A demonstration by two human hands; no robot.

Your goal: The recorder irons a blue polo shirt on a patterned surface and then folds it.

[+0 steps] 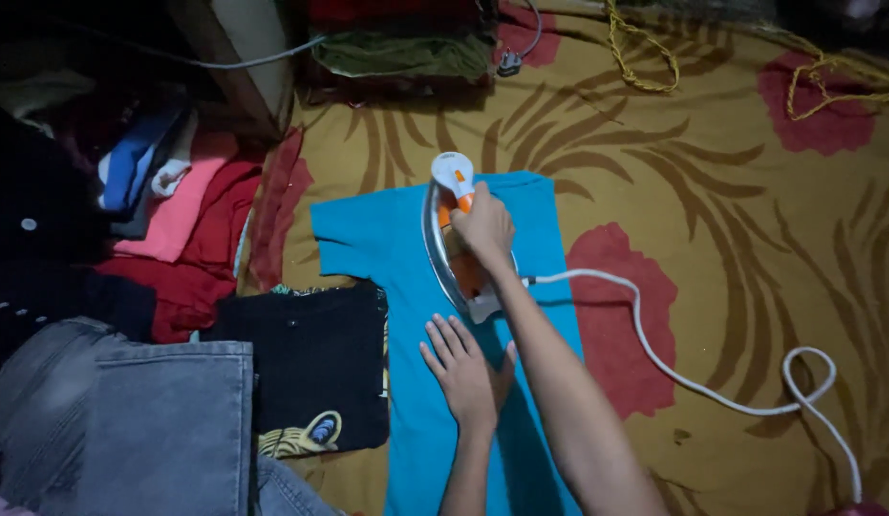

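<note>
A bright blue T-shirt [387,234] lies flat on a patterned yellow-brown sheet. My right hand [484,225] grips the handle of a white and orange electric iron [452,172], which rests soleplate-down on the shirt's upper part. My left hand [463,368] lies palm-down with spread fingers on the shirt just below the iron, holding the cloth flat. The iron's white cord [693,382] runs off to the right and loops near the lower right.
A folded black shirt with a yellow print [310,373] lies left of the blue one. Grey jeans [148,420] lie at lower left. Red and pink clothes [191,229] are piled at left. Yellow rope [645,57] lies at the top.
</note>
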